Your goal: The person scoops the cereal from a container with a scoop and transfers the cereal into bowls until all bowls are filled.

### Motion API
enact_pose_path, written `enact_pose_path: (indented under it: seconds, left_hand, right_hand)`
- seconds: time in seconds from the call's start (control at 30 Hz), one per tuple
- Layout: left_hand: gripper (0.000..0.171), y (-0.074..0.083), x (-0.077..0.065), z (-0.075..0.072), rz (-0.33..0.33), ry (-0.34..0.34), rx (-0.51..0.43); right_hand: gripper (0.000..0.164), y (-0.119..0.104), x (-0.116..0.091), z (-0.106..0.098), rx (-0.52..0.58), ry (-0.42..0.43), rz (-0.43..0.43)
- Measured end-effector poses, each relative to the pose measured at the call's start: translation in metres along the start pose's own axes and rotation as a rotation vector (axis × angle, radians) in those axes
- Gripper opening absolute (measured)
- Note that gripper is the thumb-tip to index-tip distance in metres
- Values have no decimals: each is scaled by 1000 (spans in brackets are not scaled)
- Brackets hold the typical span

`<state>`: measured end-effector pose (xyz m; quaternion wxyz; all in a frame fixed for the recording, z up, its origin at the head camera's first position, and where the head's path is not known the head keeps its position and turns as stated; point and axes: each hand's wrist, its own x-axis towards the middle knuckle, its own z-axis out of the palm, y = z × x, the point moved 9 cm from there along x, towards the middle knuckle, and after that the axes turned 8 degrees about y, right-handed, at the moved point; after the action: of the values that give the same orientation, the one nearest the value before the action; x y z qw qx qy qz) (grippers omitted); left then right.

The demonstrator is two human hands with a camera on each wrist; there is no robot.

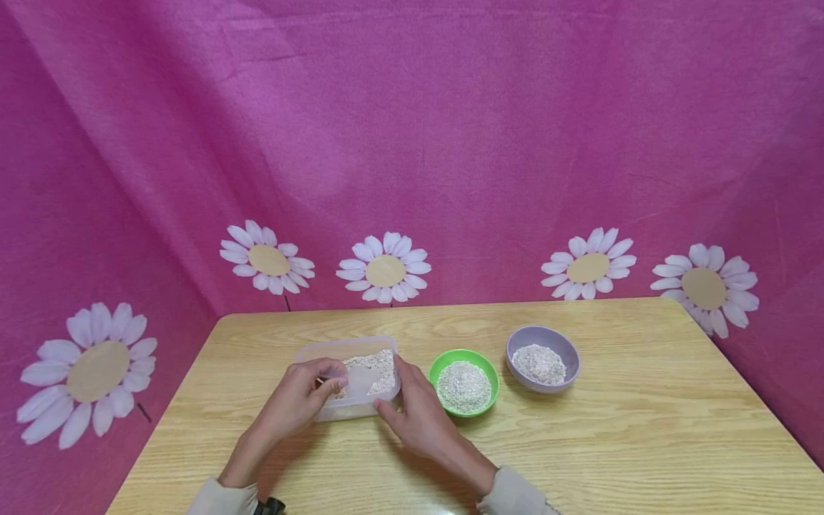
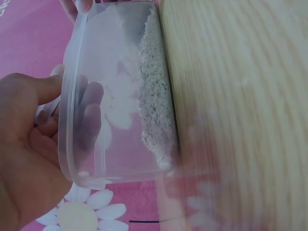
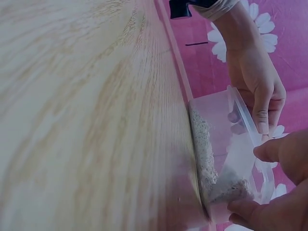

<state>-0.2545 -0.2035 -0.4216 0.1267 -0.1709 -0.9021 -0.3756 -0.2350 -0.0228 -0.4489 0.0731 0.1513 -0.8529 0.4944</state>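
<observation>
A clear plastic box [image 1: 355, 413] with a layer of pale oat-like flakes [image 1: 384, 363] stands on the table. My left hand [image 1: 302, 395] reaches over its rim, thumb and fingers pinching the end of a pale translucent scoop-like piece [image 1: 363, 380] that dips into the flakes. The held end is mostly hidden by the fingers. At the box's right end, my right hand [image 1: 421, 418] grips the wall, thumb at the front corner and fingers along the side. In the right wrist view the pale piece [image 3: 239, 161] slants down inside the box, flakes around its lower end.
Close to the right hand stands a green bowl [image 1: 496, 390] filled with the same flakes. Farther right and back is a purple bowl [image 1: 566, 347], also holding flakes. A pink cloth [image 1: 450, 143] with printed daisies hangs behind the wooden table [image 1: 611, 443].
</observation>
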Motion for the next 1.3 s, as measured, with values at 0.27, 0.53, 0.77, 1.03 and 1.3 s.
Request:
enact_pose_path:
  seconds: [0.27,0.53,0.77,1.03,1.3]
  left_hand:
    - [11,-5,-4,-7,-55,17,-33]
    - [13,-10,-9,-31,-60,162,-84]
    - [10,-18,-17,-45,-124,230,-169]
    - [11,-20,-22,-57,-109,289,-183]
    - [14,-15,-16,-55,-122,298,-211]
  right_hand:
    - [78,-3,-1,-2,-5,-9,-5]
    - [84,-7,-7,-13,-6,-9,45]
    - [86,-12,-10,-23,-3,-11,21]
    - [85,-12,-10,-31,-7,-11,32]
    - [83,-9,-10,-47,-29,28,26]
